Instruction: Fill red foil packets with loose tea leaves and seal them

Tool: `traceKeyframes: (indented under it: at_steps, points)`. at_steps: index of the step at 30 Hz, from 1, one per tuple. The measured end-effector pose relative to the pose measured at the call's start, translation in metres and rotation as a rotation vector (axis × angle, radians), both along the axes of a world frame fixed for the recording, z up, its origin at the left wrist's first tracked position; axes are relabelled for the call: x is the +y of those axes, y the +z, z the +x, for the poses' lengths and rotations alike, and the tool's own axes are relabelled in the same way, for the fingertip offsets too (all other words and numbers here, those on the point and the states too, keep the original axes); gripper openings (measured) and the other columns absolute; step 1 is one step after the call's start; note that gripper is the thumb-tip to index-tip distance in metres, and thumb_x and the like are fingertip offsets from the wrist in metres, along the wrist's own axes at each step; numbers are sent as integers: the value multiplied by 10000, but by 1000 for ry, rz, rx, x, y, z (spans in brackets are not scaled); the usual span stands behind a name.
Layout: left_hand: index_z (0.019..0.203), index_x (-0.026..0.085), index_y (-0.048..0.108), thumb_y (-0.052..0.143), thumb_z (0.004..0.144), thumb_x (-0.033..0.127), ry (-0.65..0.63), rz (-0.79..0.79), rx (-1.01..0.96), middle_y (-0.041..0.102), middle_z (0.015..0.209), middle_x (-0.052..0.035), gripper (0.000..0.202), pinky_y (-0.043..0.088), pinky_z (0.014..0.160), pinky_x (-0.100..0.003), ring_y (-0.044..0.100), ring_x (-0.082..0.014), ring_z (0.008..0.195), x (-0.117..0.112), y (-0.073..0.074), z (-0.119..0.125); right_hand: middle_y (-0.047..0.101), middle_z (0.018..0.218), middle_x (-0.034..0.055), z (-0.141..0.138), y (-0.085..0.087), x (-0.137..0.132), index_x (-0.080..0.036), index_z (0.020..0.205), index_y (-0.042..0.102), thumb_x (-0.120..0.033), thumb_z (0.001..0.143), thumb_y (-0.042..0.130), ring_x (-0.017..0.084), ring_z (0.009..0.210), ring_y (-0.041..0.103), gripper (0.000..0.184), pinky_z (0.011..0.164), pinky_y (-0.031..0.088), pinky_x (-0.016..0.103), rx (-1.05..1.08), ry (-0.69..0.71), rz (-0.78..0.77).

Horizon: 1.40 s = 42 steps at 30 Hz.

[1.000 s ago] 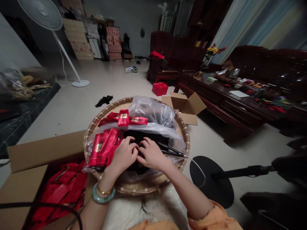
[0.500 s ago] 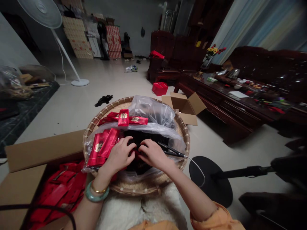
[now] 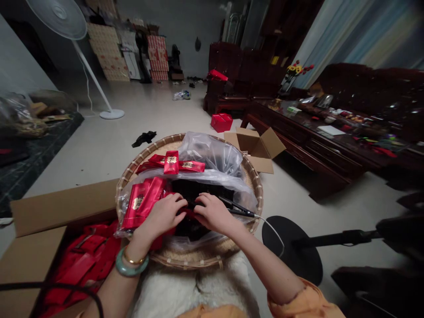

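Observation:
My left hand (image 3: pixel 165 214), with a jade bangle and a gold bracelet at its wrist, curls its fingers over the dark middle of the basket. Opposite it, my right hand (image 3: pixel 213 213) is bent the same way. A red packet (image 3: pixel 190 213) shows in part between both sets of fingertips; most of it is hidden. Beneath lies black material (image 3: pixel 194 230) inside a clear plastic bag (image 3: pixel 212 176). Beside my right hand rests a black flat iron (image 3: pixel 243 212) with a white cord. Flat red pouches (image 3: pixel 141 203) lie left of my left hand, and smaller red packets (image 3: pixel 171 162) lie beyond.
The round woven basket (image 3: pixel 185 263) sits before me. A carton (image 3: pixel 39 256) of red packets stands at left; another open carton (image 3: pixel 265 150) is beyond at right. A black round stand base (image 3: pixel 291 247) is to the right, near a dark wooden table (image 3: pixel 298 137).
Both hands stay close together over the black material, with only slight finger movement. My left forearm has shifted a little left; the pouches and flat iron lie as before.

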<state>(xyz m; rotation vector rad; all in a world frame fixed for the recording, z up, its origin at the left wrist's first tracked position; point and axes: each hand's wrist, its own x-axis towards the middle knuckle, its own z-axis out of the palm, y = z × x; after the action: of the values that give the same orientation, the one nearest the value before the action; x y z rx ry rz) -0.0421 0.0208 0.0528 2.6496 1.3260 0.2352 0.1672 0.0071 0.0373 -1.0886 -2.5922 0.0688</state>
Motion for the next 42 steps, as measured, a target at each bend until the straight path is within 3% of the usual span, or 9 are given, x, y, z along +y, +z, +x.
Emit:
traceKeyframes:
  at_steps: [8,14,21,24,28,33,37,42]
  points:
    - [959,212,652,637,791,299,-10,21,149,602,989,-75,189,455,752,-335,565,-236,907,-3,7,9,599,980,92,0,1,2,-207,902,688,-451,846,575,255,1054,474,274,810,411,357,-150,-124,-69]
    - [922,188,657,612,805,264,-1,27,178,607,943,-83,147,450,722,-339,573,-244,871,2,4,14,606,941,77,-9,4,7,-186,893,660,-361,873,561,215,936,528,202,735,417,311,-189,-119,-97]
    - [922,170,594,553,832,176,29,33,6,615,926,-63,99,445,738,-314,572,-210,863,8,3,14,595,1047,52,1,11,13,-202,1047,580,-217,887,529,164,899,543,168,720,421,261,-53,-155,-24]
    - [965,170,564,538,843,183,55,60,7,623,936,-66,125,447,723,-318,580,-216,867,6,-3,19,602,1049,68,4,9,12,-201,1082,585,-220,887,523,195,943,533,205,742,430,286,-102,-175,-4]
    - [1004,182,540,543,840,191,32,76,19,625,938,-56,164,448,721,-319,577,-220,864,4,-13,26,612,980,87,4,7,11,-189,940,649,-287,858,572,248,999,512,150,746,441,322,-211,-212,-55]
    - [1031,192,521,525,835,149,-9,37,-52,615,980,-52,200,460,763,-316,575,-206,892,5,-20,26,602,939,76,4,6,14,-191,882,669,-310,828,618,224,964,523,140,749,446,306,-192,-206,-164]
    - [1050,201,523,510,840,144,-19,20,-70,611,994,-50,217,466,777,-313,579,-199,909,5,-21,22,594,977,68,9,13,15,-195,879,666,-300,842,606,206,960,524,127,783,441,307,-132,-145,-155]
    - [1106,223,533,485,865,180,-12,13,-52,595,993,-47,250,473,737,-288,596,-180,863,2,-19,22,589,1004,79,16,30,12,-187,1015,617,-251,809,644,215,971,528,218,796,443,321,-87,-187,-70]
